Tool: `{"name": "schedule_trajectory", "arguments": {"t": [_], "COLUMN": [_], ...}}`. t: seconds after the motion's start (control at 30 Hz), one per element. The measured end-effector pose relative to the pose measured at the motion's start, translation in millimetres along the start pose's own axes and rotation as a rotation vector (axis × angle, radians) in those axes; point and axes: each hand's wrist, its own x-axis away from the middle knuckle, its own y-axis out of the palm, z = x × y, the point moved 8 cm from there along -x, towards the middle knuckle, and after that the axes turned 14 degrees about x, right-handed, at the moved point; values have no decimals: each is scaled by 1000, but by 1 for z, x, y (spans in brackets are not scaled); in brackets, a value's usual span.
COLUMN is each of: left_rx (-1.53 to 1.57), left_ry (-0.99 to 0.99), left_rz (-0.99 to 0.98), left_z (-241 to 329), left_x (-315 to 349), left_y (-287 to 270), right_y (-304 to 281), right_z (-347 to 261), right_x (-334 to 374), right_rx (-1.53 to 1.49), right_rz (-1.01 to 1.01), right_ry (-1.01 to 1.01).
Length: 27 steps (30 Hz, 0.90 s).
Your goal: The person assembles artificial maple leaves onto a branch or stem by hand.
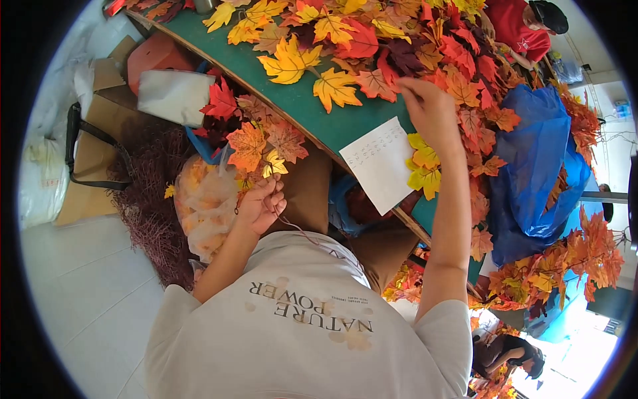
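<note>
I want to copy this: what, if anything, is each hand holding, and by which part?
The left hand pinches a leafy spray by its thin stem, near the yellow leaf. Whether the right hand holds anything can't be told.

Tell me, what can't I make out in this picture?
All in the head view:
- Left hand: exactly how it grips the leaf bunch; its curled fingers cover the stems.
- Right hand: whether its fingertips touch a leaf; they overlap the leaves behind.
- Blue bag: most of its contents, behind the plastic.
- Cloudy bag: the orange shapes inside, blurred by its plastic.
- Silvery object: its top, cut off by the upper edge.
</note>
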Motion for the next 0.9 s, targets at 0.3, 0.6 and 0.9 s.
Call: {"name": "schedule_trajectory", "arguments": {"t": [0.3,0.6,0.9], "left_rx": [-4,15,35], "left_ry": [7,9,-41], "left_rz": [2,-7,-37], "left_z": [7,9,4], "left_x": [5,6,3], "left_y": [0,-3,-3], "right_y": [95,31,-14], "right_z": [21,26,106], "right_x": [-52,-51,4], "right_rx": [393,-17,-705], "right_rz": [-171,77,230], "right_ry": [176,188,586]}}
